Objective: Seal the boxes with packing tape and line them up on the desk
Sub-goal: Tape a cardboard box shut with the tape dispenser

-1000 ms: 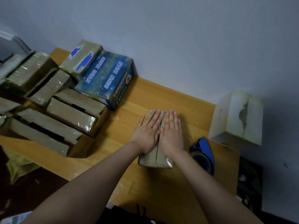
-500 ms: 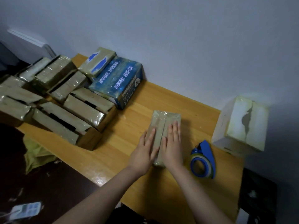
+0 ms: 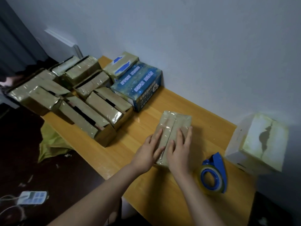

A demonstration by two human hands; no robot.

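One small taped box (image 3: pixel 174 126) lies in the middle of the counter (image 3: pixel 162 190). The left hand (image 3: pixel 147 154) and right hand (image 3: pixel 179 154) rest flat on its near half, fingers (image 3: pixel 181 136) straight and pressing, grasping nothing. The tape dispenser (image 3: pixel 215 174) sits apart at the box's 4 o'clock. The blue carton (image 3: pixel 138 85) is at 11 o'clock, the brown boxes (image 3: pixel 91 108) at 10.

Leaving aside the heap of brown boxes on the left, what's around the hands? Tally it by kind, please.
Brown taped box, pressed by left hand and right hand: 1
Blue printed box: 1
White box: 1
Blue tape dispenser: 1
Total: 4
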